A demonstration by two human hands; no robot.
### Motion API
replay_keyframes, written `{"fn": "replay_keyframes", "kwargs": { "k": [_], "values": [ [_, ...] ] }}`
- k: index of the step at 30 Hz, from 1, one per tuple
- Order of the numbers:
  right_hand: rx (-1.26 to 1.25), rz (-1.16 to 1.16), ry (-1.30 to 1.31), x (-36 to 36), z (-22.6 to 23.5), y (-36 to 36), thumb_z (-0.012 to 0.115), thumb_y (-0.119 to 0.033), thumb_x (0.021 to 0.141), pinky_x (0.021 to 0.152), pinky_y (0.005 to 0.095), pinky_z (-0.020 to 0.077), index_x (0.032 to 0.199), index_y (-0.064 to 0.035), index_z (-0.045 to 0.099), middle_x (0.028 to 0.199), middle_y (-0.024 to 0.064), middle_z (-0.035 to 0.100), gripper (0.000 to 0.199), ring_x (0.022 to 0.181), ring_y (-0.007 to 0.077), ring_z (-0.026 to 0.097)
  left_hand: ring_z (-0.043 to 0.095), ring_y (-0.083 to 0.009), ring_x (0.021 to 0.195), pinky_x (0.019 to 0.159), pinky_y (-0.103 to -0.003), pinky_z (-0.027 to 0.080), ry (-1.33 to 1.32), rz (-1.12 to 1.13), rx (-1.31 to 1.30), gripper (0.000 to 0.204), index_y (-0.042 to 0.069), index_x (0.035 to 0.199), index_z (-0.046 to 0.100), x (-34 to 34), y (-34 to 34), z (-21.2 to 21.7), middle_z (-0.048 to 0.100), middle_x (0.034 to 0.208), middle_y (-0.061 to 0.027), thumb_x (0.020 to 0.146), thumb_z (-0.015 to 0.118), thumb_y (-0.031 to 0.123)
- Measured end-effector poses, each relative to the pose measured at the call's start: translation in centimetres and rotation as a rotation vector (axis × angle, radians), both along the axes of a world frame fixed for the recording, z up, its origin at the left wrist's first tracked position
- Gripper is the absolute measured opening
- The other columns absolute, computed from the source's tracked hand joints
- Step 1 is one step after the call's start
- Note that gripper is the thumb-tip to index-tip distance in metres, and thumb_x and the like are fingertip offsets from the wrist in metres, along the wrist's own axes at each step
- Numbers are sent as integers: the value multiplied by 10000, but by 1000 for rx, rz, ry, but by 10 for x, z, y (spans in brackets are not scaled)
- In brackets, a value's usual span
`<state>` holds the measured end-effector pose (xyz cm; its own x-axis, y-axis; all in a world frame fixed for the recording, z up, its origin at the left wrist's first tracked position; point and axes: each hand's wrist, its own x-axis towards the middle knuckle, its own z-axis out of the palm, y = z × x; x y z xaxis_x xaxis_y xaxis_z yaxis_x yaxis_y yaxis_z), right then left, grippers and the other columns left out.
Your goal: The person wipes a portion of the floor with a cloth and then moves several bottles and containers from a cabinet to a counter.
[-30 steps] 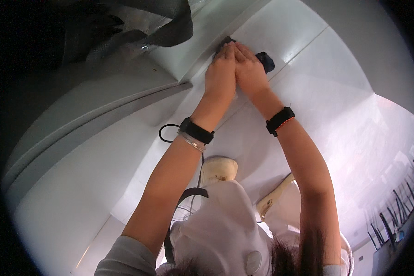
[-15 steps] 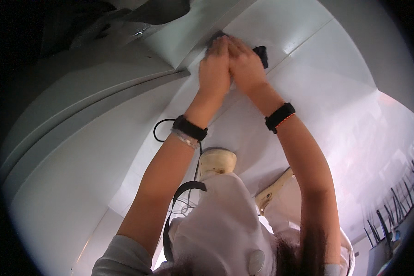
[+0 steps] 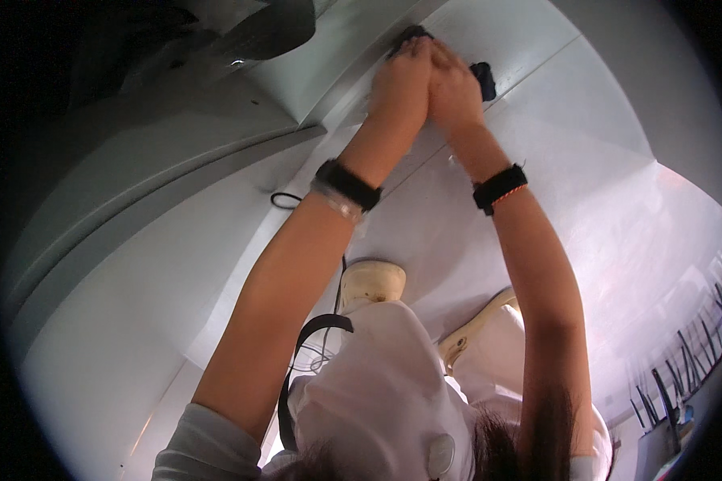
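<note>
Both arms reach far forward over a pale, smooth floor (image 3: 553, 136). A dark cloth (image 3: 484, 82) lies under my hands, and its edges show beyond my left fingertips and to the right of my right hand. My left hand (image 3: 403, 80) is closed on the cloth, with its fingers side by side. Pressed against it, my right hand (image 3: 454, 86) also bears down on the cloth with bent fingers. The hands hide most of the cloth, and the fingertips are slightly blurred.
A grey panel with a curved ledge (image 3: 176, 180) stands on the left. Black cable (image 3: 285, 200) loops beside my left forearm. My cream shoes (image 3: 375, 282) are below, and thin dark legs (image 3: 666, 393) line the right. A floor seam (image 3: 529, 74) runs diagonally.
Both hands and the dark cloth have slid forward and to the right across the floor. The hands stay pressed together.
</note>
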<state>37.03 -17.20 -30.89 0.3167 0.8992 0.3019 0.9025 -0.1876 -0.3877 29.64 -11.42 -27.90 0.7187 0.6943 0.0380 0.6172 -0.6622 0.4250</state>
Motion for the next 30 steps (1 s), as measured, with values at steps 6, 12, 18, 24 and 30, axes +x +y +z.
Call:
{"fn": "replay_keyframes", "kwargs": {
  "k": [6,12,18,24,30],
  "values": [
    [48,-13,-21,-8,1,-7,562,-60,742,825,319,511,1037,-32,594,1063,86,586,298,1036,247,566,609,-323,970,802,-386,516,-109,-46,111,304,15,1122,532,-13,-4,-7,610,1090,-179,821,517,56],
    [40,-44,-46,25,4,10,563,-85,765,834,319,511,1026,-48,604,1040,80,602,266,1073,249,554,614,-371,885,748,-448,513,-111,-89,66,252,39,1066,518,24,17,-7,628,1009,-171,814,518,54],
    [107,-5,15,10,7,7,559,-77,768,843,321,505,1040,-48,596,1060,78,594,276,1063,255,556,605,-362,938,796,-442,504,-44,-47,77,298,17,1104,499,3,4,15,591,1097,-197,806,506,16],
    [101,113,51,-28,21,-3,588,-47,722,861,316,497,1068,0,583,1099,92,580,349,1034,242,564,585,-362,990,821,-428,496,-75,-12,74,450,2,1221,468,-46,-10,29,566,1155,-212,774,497,-39],
    [40,202,1,-55,20,-5,594,-46,694,788,274,527,1010,8,614,1086,60,585,321,1033,215,565,605,-342,953,778,-420,512,7,62,-58,507,9,1249,456,-82,-15,30,565,1170,-200,751,523,-50]
  ]
}}
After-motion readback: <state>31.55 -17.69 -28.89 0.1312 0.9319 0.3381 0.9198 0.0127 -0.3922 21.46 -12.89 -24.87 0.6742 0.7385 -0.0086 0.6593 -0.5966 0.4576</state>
